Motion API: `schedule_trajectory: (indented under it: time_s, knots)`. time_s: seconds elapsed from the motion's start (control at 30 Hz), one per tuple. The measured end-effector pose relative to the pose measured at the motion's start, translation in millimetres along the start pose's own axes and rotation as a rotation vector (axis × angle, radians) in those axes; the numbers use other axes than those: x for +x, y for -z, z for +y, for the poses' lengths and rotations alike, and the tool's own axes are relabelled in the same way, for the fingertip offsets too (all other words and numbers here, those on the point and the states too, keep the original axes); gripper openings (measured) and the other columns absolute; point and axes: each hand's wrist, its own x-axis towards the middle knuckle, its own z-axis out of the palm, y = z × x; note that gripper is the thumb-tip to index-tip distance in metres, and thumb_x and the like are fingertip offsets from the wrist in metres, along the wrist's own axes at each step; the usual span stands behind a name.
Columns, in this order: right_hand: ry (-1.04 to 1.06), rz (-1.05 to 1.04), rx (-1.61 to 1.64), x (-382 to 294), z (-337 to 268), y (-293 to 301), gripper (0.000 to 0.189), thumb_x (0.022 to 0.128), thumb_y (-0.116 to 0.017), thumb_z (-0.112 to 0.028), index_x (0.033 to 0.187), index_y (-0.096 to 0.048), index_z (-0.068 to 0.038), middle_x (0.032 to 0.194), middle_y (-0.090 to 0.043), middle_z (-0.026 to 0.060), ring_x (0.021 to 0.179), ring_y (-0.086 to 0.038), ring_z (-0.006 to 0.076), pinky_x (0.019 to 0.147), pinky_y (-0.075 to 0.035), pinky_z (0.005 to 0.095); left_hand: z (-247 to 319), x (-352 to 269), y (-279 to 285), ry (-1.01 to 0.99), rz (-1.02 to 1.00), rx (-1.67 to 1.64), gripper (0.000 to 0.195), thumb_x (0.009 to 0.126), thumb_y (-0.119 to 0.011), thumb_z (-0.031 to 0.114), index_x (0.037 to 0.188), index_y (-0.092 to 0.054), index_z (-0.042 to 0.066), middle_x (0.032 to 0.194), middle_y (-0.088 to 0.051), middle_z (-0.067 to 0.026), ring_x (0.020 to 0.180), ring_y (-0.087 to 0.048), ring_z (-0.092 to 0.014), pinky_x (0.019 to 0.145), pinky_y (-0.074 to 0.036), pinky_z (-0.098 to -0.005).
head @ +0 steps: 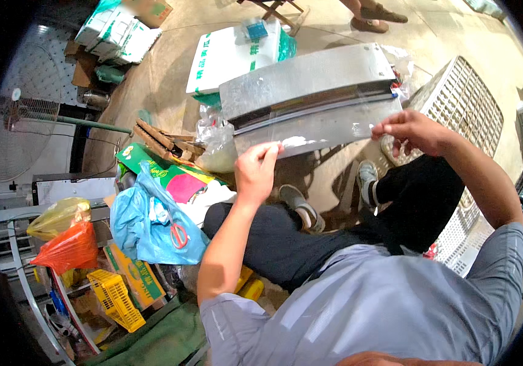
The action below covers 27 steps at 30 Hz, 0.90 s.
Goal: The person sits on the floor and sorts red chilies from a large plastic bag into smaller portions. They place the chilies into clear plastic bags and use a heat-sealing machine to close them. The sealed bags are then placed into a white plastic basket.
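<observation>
My left hand (258, 171) has thumb and forefinger pinched on one end of a clear plastic film (323, 141). The film stretches to my right hand (410, 132), whose thumb and forefinger pinch its other end. Both hands are at the near edge of a long metal film-wrapping machine (307, 78), which has a dark slot and a rod along its middle. Beyond it stands a white foam box (229, 52) with green writing. Red-handled scissors (179, 236) lie on a blue plastic bag (138, 224) left of my left arm.
A white plastic crate (460, 100) stands at the right. Wooden pieces (156, 139) and a clear bag (220, 153) lie left of the machine. A standing fan (37, 110), an orange bag (71, 247) and a yellow basket (115, 299) are further left. A person's feet (371, 18) are at the top.
</observation>
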Motion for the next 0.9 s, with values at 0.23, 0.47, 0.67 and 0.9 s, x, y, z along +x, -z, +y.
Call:
schedule_trajectory:
  time_s: [0.23,0.47,0.67,0.9]
  knots:
    - [-0.223,-0.066,-0.029,20,82,-55,0.055,0.103,-0.061,-0.031,0.144,-0.050,0.004,0.140,-0.059,0.0170,0.085,-0.073,0.0211,0.068,-0.060,0.0360,-53,-70,-27,0.549,-0.158,-0.198,0.026,0.102,-0.062,0.020,0.113,-0.076,0.001,0.103,-0.078,-0.0069,0.093,-0.070,-0.011,0.076,-0.052,-0.0268]
    - [-0.285,-0.199,-0.440,60,129,-50,0.056,0.103,-0.060,-0.040,0.135,-0.055,0.006,0.130,-0.062,0.0196,0.095,-0.072,0.0267,0.071,-0.063,0.0412,-110,-28,-84,0.591,-0.026,-0.203,0.024,0.098,-0.067,0.021,0.108,-0.074,0.000,0.094,-0.074,-0.0050,0.083,-0.067,-0.013,0.074,-0.052,-0.0292]
    - [0.060,-0.070,-0.605,-3,39,51,0.036,0.101,-0.063,-0.032,0.113,-0.068,0.002,0.097,-0.073,0.0139,0.080,-0.073,0.0229,0.063,-0.059,0.0362,-102,-42,-48,0.544,-0.455,0.260,0.034,0.095,-0.071,0.032,0.111,-0.074,0.002,0.099,-0.075,-0.0086,0.092,-0.069,-0.020,0.084,-0.053,-0.0375]
    - [0.179,0.717,-0.654,41,54,206,0.024,0.088,-0.064,-0.021,0.100,-0.072,-0.002,0.095,-0.073,0.0216,0.095,-0.069,0.0404,0.086,-0.053,0.0465,5,-18,-63,0.425,-0.605,0.123,0.026,0.099,-0.067,0.020,0.114,-0.073,0.000,0.098,-0.073,-0.0034,0.092,-0.065,-0.012,0.085,-0.052,-0.0285]
